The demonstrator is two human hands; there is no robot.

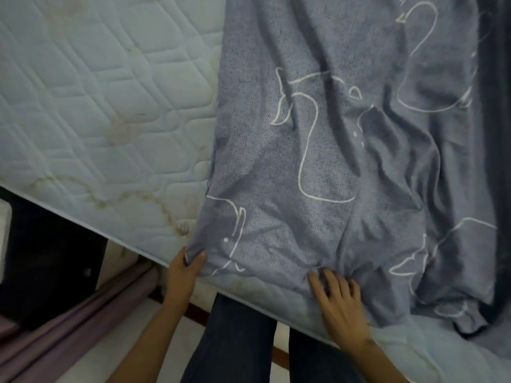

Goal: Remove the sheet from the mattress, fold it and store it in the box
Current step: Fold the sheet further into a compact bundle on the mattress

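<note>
A blue-grey sheet (345, 150) with white line drawings lies in a long, wrinkled strip on the bare quilted mattress (96, 106), running from the near edge to the far right. My left hand (184, 268) pinches the sheet's near left corner at the mattress edge. My right hand (338, 298) lies with spread fingers on the sheet's near edge, to the right of the left hand. No box is in view.
A dark piece of furniture (47, 261) stands left of the bed, with purple fabric (77, 319) on the floor beside it. My legs in dark trousers (237, 341) stand against the mattress edge. A dark band (495, 134) runs along the sheet's far right.
</note>
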